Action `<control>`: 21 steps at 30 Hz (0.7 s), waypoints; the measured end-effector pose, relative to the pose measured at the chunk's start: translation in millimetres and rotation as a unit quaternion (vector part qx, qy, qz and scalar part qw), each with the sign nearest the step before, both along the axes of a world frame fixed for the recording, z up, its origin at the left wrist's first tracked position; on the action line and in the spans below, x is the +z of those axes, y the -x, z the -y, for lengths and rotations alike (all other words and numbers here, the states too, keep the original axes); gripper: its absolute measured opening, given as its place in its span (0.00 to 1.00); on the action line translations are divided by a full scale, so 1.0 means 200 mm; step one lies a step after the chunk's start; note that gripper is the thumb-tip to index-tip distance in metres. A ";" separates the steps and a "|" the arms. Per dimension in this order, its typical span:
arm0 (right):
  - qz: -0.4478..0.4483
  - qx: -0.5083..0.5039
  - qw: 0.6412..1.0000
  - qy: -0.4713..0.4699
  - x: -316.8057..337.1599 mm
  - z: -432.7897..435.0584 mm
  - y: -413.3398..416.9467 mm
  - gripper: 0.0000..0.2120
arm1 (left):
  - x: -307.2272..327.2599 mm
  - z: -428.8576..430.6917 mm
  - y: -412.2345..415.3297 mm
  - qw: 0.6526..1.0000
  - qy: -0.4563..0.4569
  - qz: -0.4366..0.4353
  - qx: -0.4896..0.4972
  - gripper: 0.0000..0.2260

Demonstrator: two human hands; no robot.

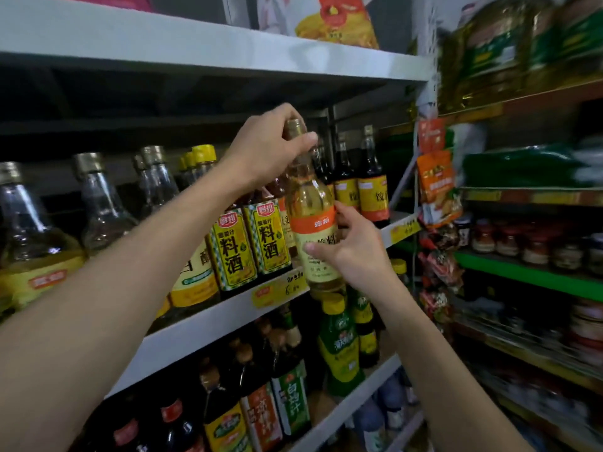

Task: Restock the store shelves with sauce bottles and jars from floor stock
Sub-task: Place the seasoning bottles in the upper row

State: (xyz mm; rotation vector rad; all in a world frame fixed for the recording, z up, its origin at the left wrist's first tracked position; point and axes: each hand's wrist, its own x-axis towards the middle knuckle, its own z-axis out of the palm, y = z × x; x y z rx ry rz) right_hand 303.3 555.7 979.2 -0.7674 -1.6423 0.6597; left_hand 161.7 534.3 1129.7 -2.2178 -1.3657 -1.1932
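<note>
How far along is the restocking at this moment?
Done: the middle shelf holds rows of yellow-label bottles. In hand: an orange-label bottle, left hand gripping its neck, right hand round its label, held at the shelf edge, not yet set down. Left: placing it; how much more follows cannot be seen.

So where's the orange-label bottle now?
Centre of the head view: the bottle hangs before the shelf edge, left hand gripping its neck, right hand its label, two yellow-label bottles just left.
</note>
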 end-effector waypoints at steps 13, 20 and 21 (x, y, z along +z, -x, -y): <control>-0.009 0.046 0.998 -0.039 0.05 -0.60 0.12 0.35 | -0.05 -0.43 -0.04 0.948 -0.208 -0.077 0.227 0.19; 0.022 0.081 0.996 -0.029 -0.01 -0.66 0.23 0.33 | -0.05 -0.49 0.01 0.847 -0.190 -0.254 0.426 0.20; 0.025 0.087 0.995 -0.031 -0.01 -0.67 0.23 0.31 | -0.04 -0.50 0.01 0.834 -0.187 -0.275 0.440 0.21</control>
